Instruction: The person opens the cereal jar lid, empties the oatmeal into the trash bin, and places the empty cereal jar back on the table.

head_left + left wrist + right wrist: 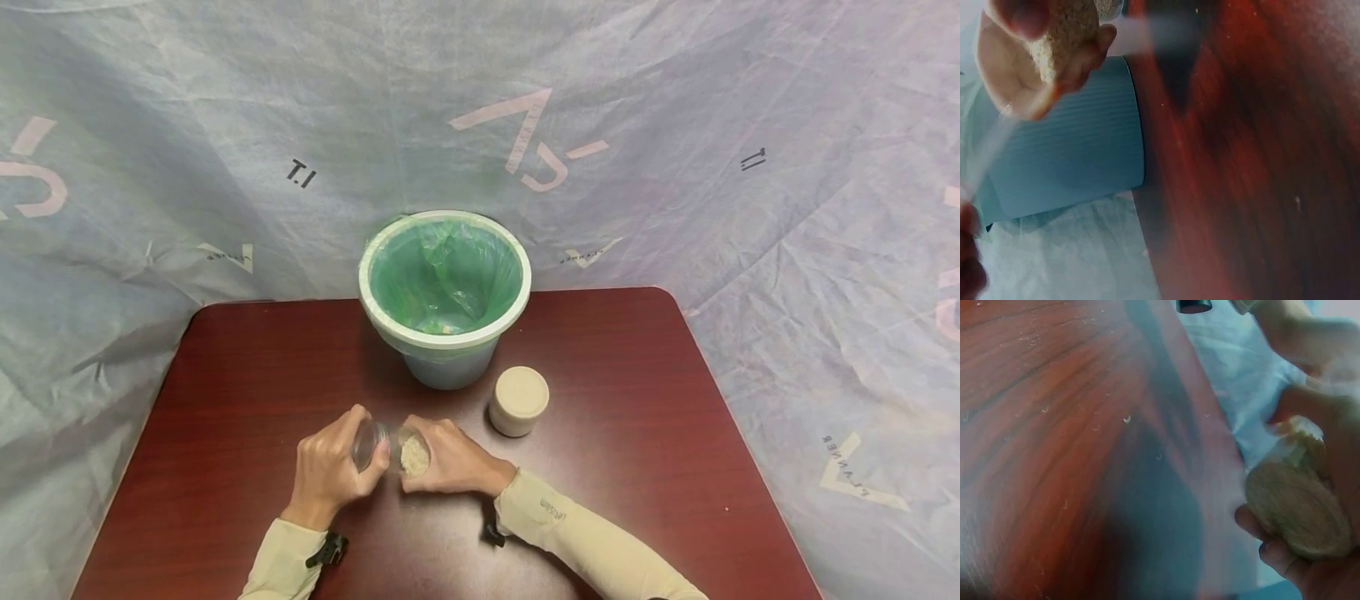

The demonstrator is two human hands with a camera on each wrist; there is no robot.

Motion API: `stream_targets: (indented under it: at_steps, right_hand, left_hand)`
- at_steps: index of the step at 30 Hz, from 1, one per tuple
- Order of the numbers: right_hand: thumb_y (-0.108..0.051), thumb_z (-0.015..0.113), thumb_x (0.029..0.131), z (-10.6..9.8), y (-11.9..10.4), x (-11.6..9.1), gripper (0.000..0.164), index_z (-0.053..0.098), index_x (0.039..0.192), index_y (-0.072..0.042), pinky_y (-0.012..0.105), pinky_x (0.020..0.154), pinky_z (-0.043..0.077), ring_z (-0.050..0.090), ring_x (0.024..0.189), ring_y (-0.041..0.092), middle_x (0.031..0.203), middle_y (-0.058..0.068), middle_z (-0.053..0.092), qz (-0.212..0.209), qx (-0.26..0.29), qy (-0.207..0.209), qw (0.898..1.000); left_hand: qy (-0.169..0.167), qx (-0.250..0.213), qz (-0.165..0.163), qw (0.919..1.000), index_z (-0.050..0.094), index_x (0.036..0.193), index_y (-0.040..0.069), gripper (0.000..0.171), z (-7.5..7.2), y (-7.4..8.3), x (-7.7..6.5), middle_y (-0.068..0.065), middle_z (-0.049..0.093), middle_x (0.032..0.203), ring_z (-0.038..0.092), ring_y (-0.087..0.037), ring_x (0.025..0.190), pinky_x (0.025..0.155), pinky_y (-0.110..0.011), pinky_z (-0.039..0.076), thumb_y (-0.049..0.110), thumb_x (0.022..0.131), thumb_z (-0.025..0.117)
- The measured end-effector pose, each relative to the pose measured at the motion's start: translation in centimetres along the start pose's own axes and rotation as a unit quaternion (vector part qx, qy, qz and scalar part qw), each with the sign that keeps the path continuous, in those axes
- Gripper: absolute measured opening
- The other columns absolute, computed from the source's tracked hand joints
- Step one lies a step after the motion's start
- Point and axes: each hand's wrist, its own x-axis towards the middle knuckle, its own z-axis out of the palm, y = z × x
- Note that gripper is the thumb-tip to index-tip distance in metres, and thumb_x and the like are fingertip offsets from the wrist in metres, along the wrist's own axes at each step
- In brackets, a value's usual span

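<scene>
My left hand [326, 462] grips a clear cup-like container [363, 446], turned sideways with its round opening toward the right hand. My right hand [461, 458] holds a see-through container of pale grains [414, 458], tilted on its side and facing the left one. The two openings lie close together above the table. In the left wrist view the grains [1066, 37] are heaped along the side of the tilted container, by the right fingers. From the right wrist, the container's round base [1297, 509] shows, with fingers [1282, 556] curled around it.
A bin [445, 340] with a green liner stands at the back of the dark red table [615, 350]. Right of it sits a cream lidded jar [521, 402], near the right forearm. Small pale specks [1127, 419] dot the tabletop. Grey printed sheets [225, 125] hang around the table.
</scene>
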Motion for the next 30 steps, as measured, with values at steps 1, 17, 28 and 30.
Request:
stream_targets:
  at_steps: [1,17,28,30]
  right_hand:
    - [-0.024,0.092,0.072,-0.1,0.0,0.1,0.054,0.062,0.116,-0.013,0.009,0.068,0.047,0.059,0.078,-0.002,0.092,-0.01,0.065,-0.001,-0.007,0.005,1.0]
    - [-0.025,0.092,0.072,-0.5,0.2,0.5,0.053,0.063,0.115,-0.013,0.01,0.069,0.048,0.06,0.079,-0.001,0.092,-0.01,0.065,0.0,-0.008,-0.012,1.0]
    - [-0.027,0.094,0.073,-1.4,0.6,0.3,0.044,0.062,0.102,-0.024,0.014,0.068,0.051,0.058,0.074,-0.006,0.086,-0.017,0.061,-0.006,0.048,-0.139,0.989]
    - [-0.026,0.094,0.074,-1.5,0.5,0.3,0.042,0.063,0.102,-0.024,0.015,0.07,0.052,0.059,0.076,-0.006,0.088,-0.017,0.063,-0.003,0.066,-0.155,0.986]
  left_hand:
    - [0.0,0.002,-0.004,1.0,0.063,0.093,0.004,0.046,0.0,0.0,0.1,-0.002,0.057,0.066,0.044,-0.015,0.045,0.035,-0.036,0.035,0.048,0.094,0.05]
    - [-0.068,-0.044,-0.047,0.9956,0.065,0.102,0.005,0.042,-0.5,-0.6,-0.6,-0.005,0.067,0.08,0.063,-0.021,0.059,0.047,-0.043,0.05,0.046,0.092,0.059]
    - [-0.05,-0.099,0.071,0.9913,0.071,0.11,0.004,0.063,-1.1,-1.4,-0.5,-0.003,0.069,0.091,0.065,-0.018,0.071,0.053,-0.038,0.056,0.063,0.1,0.054]
    - [-0.034,-0.094,0.091,0.9909,0.071,0.105,0.004,0.061,-1.0,-1.4,-0.5,-0.004,0.068,0.087,0.063,-0.019,0.068,0.051,-0.037,0.055,0.062,0.1,0.053]
